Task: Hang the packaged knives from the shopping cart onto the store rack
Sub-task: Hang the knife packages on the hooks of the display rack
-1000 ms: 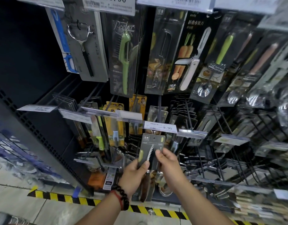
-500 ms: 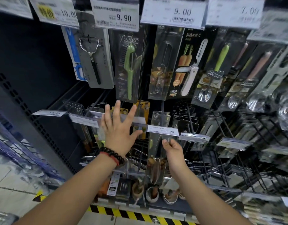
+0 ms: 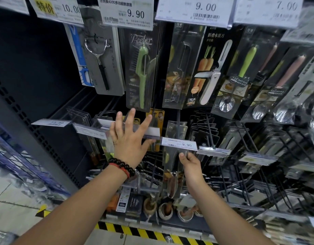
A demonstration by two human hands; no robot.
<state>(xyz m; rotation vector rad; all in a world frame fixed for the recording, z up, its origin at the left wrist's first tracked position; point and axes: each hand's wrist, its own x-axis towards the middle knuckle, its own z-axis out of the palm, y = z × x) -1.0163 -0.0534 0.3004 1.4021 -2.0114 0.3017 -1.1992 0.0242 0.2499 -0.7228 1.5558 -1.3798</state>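
Right hand (image 3: 190,165) pinches knife pack (image 3: 172,167) under 9.90 price tag (image 3: 179,143) — left hand (image 3: 129,137) spread wide, fingers straight, against rack tags, holding nothing.

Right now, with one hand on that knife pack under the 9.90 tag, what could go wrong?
The right hand pinches only the edge of the packaged knife, so it could slip before its hole meets the hook. The 9.90 price tag hides the hook's tip, so it may miss. The spread left hand could knock the neighbouring tag.
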